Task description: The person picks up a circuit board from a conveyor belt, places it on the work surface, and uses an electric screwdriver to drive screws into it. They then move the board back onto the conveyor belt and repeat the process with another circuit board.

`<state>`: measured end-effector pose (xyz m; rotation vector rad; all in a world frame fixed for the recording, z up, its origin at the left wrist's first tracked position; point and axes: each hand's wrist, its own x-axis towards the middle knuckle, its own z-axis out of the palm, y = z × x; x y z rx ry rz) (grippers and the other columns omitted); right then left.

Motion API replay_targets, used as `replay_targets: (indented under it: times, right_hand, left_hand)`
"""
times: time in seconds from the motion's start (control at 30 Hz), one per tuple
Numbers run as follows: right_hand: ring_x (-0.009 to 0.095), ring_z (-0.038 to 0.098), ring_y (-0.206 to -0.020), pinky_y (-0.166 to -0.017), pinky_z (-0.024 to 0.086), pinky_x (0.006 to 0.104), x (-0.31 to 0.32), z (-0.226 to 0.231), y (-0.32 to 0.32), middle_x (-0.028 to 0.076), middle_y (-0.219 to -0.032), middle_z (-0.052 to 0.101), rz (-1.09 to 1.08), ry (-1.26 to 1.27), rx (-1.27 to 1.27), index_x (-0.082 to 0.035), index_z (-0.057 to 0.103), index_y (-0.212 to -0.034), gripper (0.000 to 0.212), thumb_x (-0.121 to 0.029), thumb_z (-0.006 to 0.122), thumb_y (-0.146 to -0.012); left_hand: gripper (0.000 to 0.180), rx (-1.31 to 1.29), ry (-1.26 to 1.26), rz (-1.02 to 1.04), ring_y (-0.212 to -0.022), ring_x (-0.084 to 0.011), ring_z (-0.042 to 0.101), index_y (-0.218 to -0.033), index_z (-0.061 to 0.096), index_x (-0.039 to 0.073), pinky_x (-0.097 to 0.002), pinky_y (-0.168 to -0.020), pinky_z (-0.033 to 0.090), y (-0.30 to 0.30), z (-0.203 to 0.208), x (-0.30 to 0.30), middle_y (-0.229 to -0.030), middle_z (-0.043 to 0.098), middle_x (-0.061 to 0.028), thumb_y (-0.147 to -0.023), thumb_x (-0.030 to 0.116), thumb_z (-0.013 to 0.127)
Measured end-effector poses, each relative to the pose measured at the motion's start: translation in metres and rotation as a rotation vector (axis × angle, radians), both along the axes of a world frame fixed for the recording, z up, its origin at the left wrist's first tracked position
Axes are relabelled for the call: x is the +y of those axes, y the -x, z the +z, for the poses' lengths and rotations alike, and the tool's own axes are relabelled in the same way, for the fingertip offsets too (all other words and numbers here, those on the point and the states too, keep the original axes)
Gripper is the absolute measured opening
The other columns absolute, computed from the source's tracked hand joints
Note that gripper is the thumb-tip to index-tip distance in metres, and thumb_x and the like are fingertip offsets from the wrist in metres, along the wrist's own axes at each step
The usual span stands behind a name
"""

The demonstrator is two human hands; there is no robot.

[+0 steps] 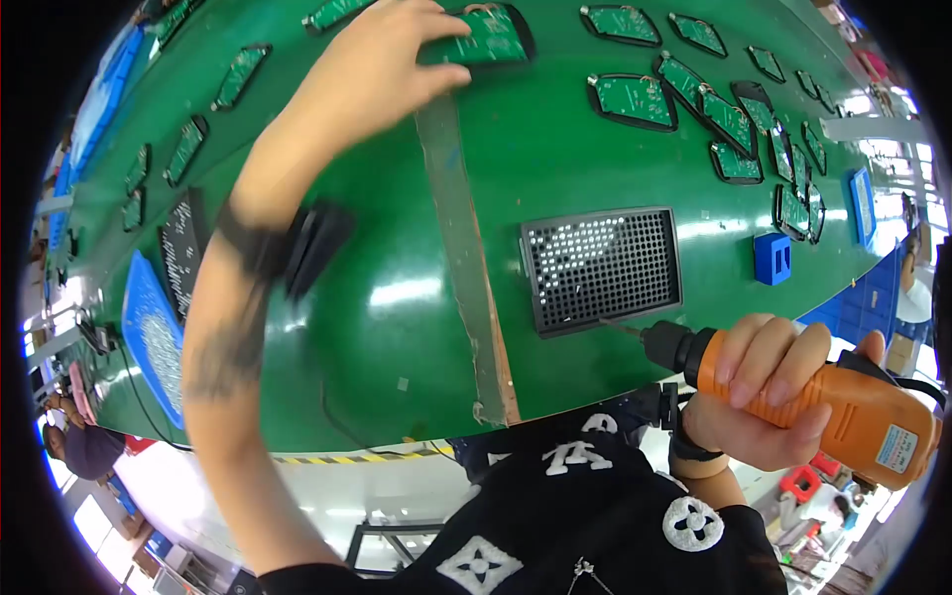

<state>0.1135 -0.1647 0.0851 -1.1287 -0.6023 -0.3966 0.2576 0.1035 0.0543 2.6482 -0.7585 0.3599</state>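
Observation:
My left hand (392,61) reaches to the far side of the green table, its thumb and fingers apart. The index finger overlaps the left end of a green circuit board in a black housing (493,36), and the thumb lies beside its near edge. My right hand (773,392) is wrapped round an orange electric screwdriver (843,412) with a black chuck. The screwdriver's thin bit points left, near the front edge of a black screw tray (605,268). Rows of round holes cover the tray, and shiny screws show in its upper left part.
Several circuit boards in black housings (635,99) lie at the right, some overlapping. Others, such as one board (243,76), lie at far left. A blue block (773,260) stands right of the tray. A blue bin of small metal parts (149,342) sits at left. A strip (456,218) crosses the table.

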Motion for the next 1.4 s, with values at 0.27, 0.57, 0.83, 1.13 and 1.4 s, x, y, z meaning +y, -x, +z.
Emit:
replay_targets:
  times: [0.27, 0.57, 0.83, 1.13, 1.4]
  right_hand:
    - [0.008, 0.041, -0.049, -0.048, 0.040, 0.0260, 0.012, -0.013, -0.004, -0.001, -0.070, 0.043, -0.032, 0.180, 0.044, -0.014, 0.031, -0.129, 0.043, -0.015, 0.045, -0.088]
    - [0.008, 0.041, -0.056, -0.054, 0.037, 0.0262, 0.024, -0.010, -0.013, -0.002, -0.070, 0.042, 0.116, 0.289, 0.276, -0.014, 0.045, -0.098, 0.008, -0.014, 0.044, -0.089]
    - [0.010, 0.041, -0.057, -0.056, 0.035, 0.0265, 0.022, -0.016, -0.010, -0.001, -0.069, 0.041, -0.016, 0.270, 0.285, -0.012, 0.040, -0.075, 0.016, -0.015, 0.045, -0.090]
    - [0.010, 0.041, -0.057, -0.057, 0.035, 0.0273, 0.022, -0.014, -0.009, -0.001, -0.067, 0.041, -0.021, 0.240, 0.274, -0.011, 0.040, -0.076, 0.014, -0.015, 0.045, -0.089]
    - [0.008, 0.046, -0.057, -0.060, 0.042, 0.0242, 0.021, -0.002, 0.003, 0.000, -0.069, 0.045, 0.190, -0.021, 0.260, -0.005, 0.045, -0.090, 0.009, -0.009, 0.051, -0.085]
  left_hand:
    - [0.036, 0.436, 0.209, -0.231, -0.104, -0.0296, 0.053, -0.103, 0.063, 0.004, -0.0381, -0.085, 0.048, 0.239, -0.003, -0.053, -0.119, 0.053, -0.0175, -0.068, 0.013, 0.068]
    - [0.043, 0.350, 0.390, 0.085, -0.103, -0.0274, 0.051, -0.108, 0.062, 0.009, -0.0376, -0.083, 0.040, 0.261, -0.062, -0.094, -0.124, 0.050, -0.0138, -0.068, 0.019, 0.074]
    - [0.036, 0.320, 0.347, 0.057, -0.102, -0.0250, 0.052, -0.108, 0.060, 0.007, -0.0332, -0.082, 0.043, 0.259, -0.064, -0.090, -0.123, 0.052, -0.0134, -0.074, 0.018, 0.066]
    - [0.037, 0.303, 0.346, 0.049, -0.102, -0.0254, 0.052, -0.109, 0.059, 0.007, -0.0335, -0.082, 0.044, 0.262, -0.067, -0.090, -0.123, 0.053, -0.0138, -0.075, 0.020, 0.066]
    - [0.036, 0.345, 0.742, 0.205, -0.092, -0.0270, 0.054, -0.102, 0.063, 0.006, -0.0362, -0.076, 0.043, 0.249, -0.055, -0.090, -0.114, 0.056, -0.0113, -0.068, 0.011, 0.072]
